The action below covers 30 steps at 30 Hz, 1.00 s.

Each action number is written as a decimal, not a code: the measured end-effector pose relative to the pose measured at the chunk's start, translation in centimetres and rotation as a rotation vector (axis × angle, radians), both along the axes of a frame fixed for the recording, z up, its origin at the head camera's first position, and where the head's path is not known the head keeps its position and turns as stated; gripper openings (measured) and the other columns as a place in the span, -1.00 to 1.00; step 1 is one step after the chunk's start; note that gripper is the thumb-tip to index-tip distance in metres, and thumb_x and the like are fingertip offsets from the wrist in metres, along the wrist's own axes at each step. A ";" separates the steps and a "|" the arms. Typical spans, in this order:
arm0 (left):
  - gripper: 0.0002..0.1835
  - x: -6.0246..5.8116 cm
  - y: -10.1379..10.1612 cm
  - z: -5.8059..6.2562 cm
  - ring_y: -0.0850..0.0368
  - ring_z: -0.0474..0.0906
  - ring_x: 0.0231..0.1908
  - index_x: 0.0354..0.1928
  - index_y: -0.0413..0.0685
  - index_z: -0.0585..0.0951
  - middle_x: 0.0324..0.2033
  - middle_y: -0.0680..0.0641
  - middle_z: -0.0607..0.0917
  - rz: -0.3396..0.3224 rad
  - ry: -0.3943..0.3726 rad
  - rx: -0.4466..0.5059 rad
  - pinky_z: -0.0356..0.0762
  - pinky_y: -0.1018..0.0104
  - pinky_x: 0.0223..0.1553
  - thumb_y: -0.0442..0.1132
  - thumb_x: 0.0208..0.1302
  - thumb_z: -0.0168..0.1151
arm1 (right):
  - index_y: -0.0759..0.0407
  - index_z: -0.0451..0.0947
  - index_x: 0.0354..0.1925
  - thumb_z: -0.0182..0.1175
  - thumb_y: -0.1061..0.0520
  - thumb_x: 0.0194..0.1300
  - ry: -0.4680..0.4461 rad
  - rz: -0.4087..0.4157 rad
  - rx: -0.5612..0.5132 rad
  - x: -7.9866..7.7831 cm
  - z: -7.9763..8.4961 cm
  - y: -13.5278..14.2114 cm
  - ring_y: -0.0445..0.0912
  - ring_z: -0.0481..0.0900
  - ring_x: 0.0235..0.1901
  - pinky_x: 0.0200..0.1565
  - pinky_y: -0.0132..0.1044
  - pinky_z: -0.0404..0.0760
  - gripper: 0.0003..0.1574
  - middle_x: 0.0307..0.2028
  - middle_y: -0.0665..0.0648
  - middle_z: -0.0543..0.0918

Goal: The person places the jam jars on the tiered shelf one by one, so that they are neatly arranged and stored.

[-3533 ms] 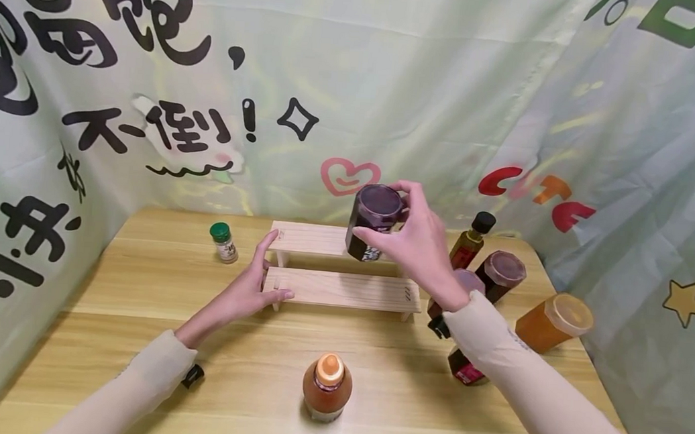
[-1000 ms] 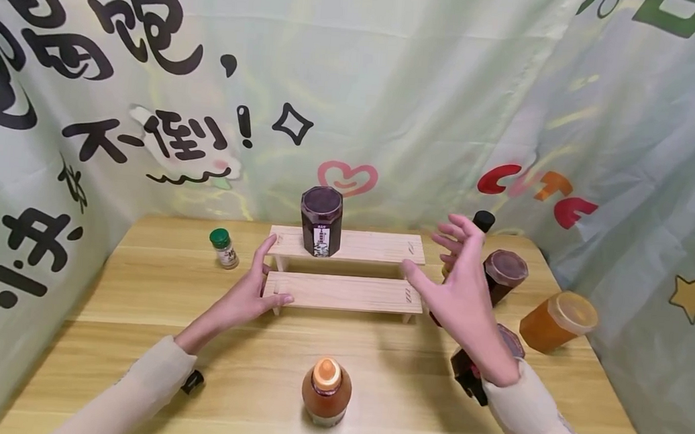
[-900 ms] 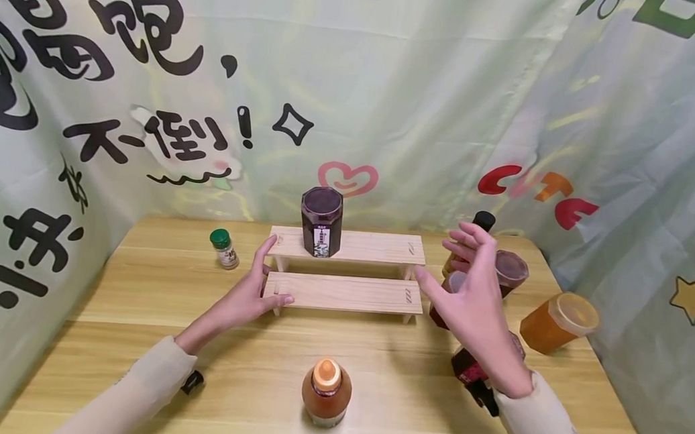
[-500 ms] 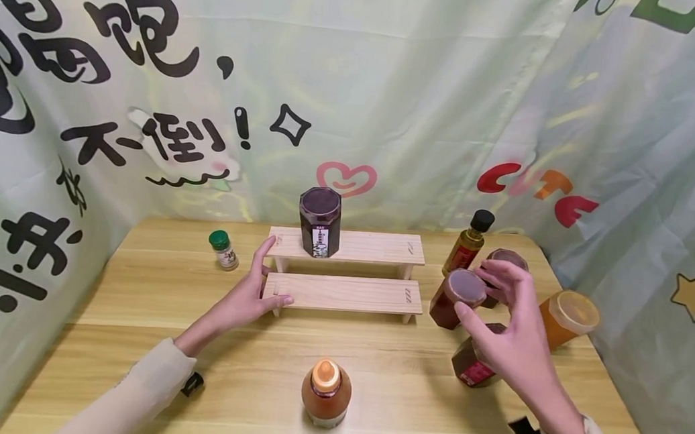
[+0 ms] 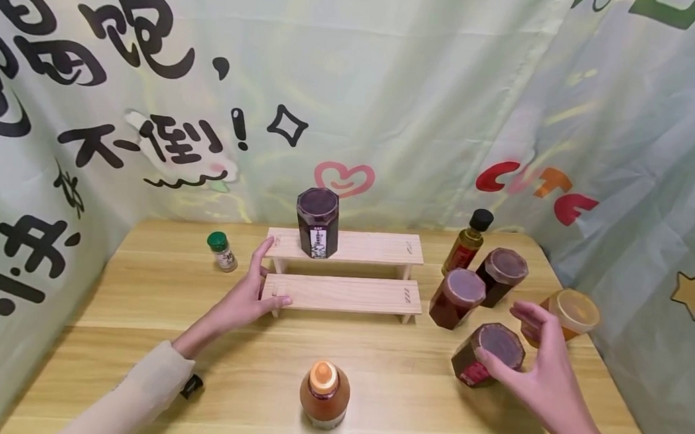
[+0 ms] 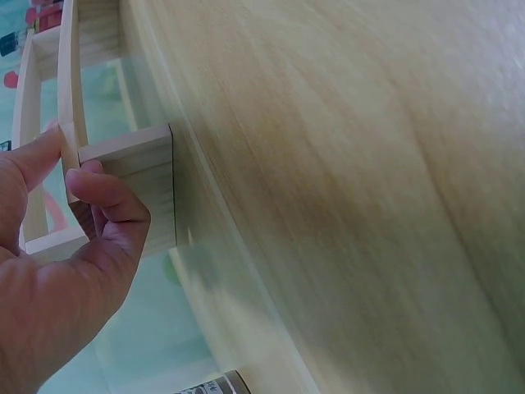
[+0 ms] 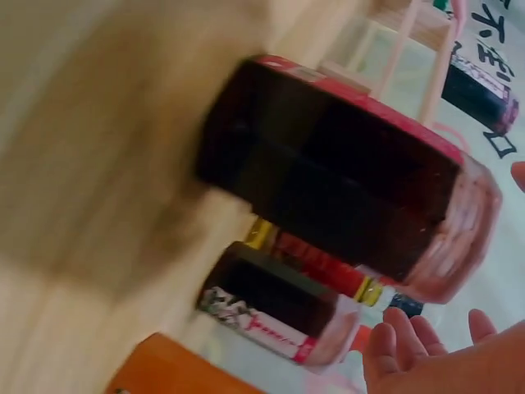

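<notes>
My left hand [image 5: 248,304] grips the left end of a two-step wooden rack [image 5: 342,293]; in the left wrist view its thumb and curled fingers pinch the lower board [image 6: 70,98]. A dark octagonal jar [image 5: 318,223] with a purple-white label stands on the upper step, left of its middle. My right hand [image 5: 544,379] hovers around the lid of another dark jar [image 5: 489,356] with a red label, thumb and fingers spread apart. The right wrist view shows that jar [image 7: 328,164] large, the fingers [image 7: 402,341] apart from it.
Behind the right hand stand a reddish jar [image 5: 457,298], a dark jar [image 5: 501,276], an oil bottle [image 5: 465,245] and an orange jar [image 5: 572,315]. An orange-capped sauce bottle [image 5: 325,397] stands in front. A green-capped shaker [image 5: 222,252] is at left. Printed curtains [image 5: 428,101] enclose the table.
The right hand set the dark jar on the upper step, moved left along it, let go, then came back right and toward the front to the red-labelled jar. The left hand stays on the rack.
</notes>
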<state>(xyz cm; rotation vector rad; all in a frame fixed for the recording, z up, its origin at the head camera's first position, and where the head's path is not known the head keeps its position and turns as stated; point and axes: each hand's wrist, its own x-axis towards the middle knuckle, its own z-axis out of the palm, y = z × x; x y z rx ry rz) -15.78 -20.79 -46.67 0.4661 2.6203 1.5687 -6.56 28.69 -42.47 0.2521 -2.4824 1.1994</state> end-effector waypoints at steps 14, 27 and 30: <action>0.35 -0.1 -0.1 -0.5 -0.12 0.66 -0.10 0.77 0.37 -0.28 0.08 -0.43 0.53 -0.001 -0.021 -0.017 0.73 0.08 -0.12 -0.33 0.35 0.59 | 0.35 0.13 0.58 0.76 0.51 -0.24 -0.004 0.064 -0.041 0.8 -4.3 1.1 -0.44 0.47 0.12 0.10 -0.71 0.39 0.51 0.25 0.15 0.50; 0.36 0.2 0.0 -0.1 -0.11 0.67 -0.18 0.77 0.27 -0.31 0.07 -0.45 0.49 -0.011 -0.030 0.012 0.73 0.13 -0.21 -0.36 0.35 0.58 | 0.32 -0.08 0.66 0.70 0.57 -0.18 -0.017 0.077 -0.036 1.6 -6.3 0.9 -0.62 0.38 0.16 0.17 -0.74 0.31 0.63 0.19 0.51 0.56; 0.36 0.1 0.0 0.0 -0.09 0.68 -0.21 0.77 0.32 -0.31 0.06 -0.43 0.51 -0.008 -0.032 0.008 0.73 0.13 -0.19 -0.35 0.34 0.58 | 0.30 0.00 0.64 0.72 0.53 -0.16 -0.007 0.070 -0.013 1.6 -6.1 0.9 -0.60 0.38 0.18 0.18 -0.74 0.30 0.57 0.21 0.45 0.58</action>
